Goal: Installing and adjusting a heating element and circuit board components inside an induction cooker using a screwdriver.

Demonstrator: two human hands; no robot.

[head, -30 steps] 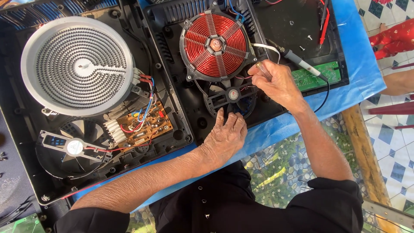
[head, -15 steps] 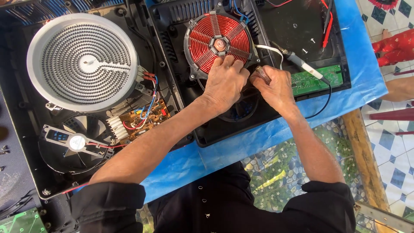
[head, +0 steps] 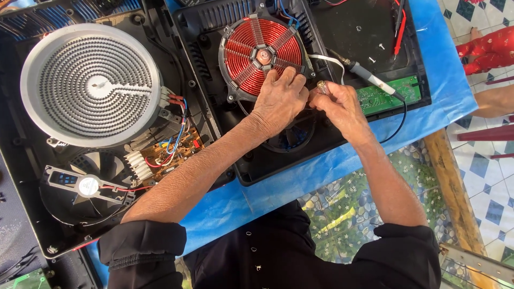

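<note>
Head view is showing the left hand (head: pixel 279 101) now resting on the lower edge of the red coil (head: pixel 262 56), having moved up from the blue cloth (head: pixel 332 176) a second ago, so both hands are working together. Right hand (head: pixel 338 107) is pinching a small metal-tipped tool (head: pixel 323 85), its long axis pointing up-left toward the coil. Left fingers are lying curled, gripping nothing visible.

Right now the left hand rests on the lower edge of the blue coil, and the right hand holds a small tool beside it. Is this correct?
Not quite: the coil is red, not blue, as the head view shows. The left hand does rest on its lower edge, and the right hand holds a small tool beside it.
</note>
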